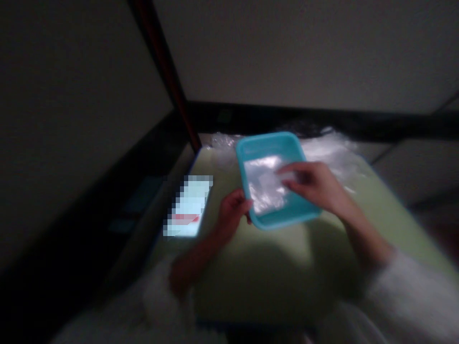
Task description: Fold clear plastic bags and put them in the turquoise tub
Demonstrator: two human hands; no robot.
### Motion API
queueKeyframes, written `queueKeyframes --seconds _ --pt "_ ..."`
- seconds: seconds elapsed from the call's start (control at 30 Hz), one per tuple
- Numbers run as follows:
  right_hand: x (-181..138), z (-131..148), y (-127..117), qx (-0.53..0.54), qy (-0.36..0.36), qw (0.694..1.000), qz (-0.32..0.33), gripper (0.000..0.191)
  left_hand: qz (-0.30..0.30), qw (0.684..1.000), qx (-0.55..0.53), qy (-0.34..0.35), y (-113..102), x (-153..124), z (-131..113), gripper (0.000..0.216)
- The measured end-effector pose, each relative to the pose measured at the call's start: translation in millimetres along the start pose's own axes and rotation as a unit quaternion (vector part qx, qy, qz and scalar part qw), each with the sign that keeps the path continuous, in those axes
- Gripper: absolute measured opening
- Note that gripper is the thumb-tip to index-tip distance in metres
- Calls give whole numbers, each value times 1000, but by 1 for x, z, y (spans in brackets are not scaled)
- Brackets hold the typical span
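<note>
A turquoise plastic tray (267, 143) sits on a pale green table (265, 267), and a clear plastic bag (263, 184) lies inside it. My left hand (232, 210) grips the tray's near left rim, fingers curled around the edge. My right hand (311, 184) reaches into the tray from the right. Its fingers pinch the bag's right edge. The picture is dim and blurred.
A lit phone screen (188, 205) lies on the table's left side. Crumpled clear plastic (330, 150) is heaped behind and to the right of the tray. A dark red post (165, 71) rises at the table's far left corner, with walls close behind.
</note>
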State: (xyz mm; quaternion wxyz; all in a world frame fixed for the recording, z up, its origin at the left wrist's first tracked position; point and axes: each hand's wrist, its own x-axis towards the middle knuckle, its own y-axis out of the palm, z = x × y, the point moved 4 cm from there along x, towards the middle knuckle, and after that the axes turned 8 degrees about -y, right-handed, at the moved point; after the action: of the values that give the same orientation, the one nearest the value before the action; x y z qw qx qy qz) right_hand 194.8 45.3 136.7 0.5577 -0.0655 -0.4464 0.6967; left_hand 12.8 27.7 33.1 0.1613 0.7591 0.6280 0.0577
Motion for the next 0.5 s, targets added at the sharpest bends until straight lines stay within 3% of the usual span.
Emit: queueKeyframes --seconds 0.23,0.5 --pt "-9 -2 21 -59 -55 990 118 38 19 1000 -1 7 4 -2 4 27" --pt "-6 -5 16 -51 -69 990 111 49 38 999 19 10 5 -4 5 29"
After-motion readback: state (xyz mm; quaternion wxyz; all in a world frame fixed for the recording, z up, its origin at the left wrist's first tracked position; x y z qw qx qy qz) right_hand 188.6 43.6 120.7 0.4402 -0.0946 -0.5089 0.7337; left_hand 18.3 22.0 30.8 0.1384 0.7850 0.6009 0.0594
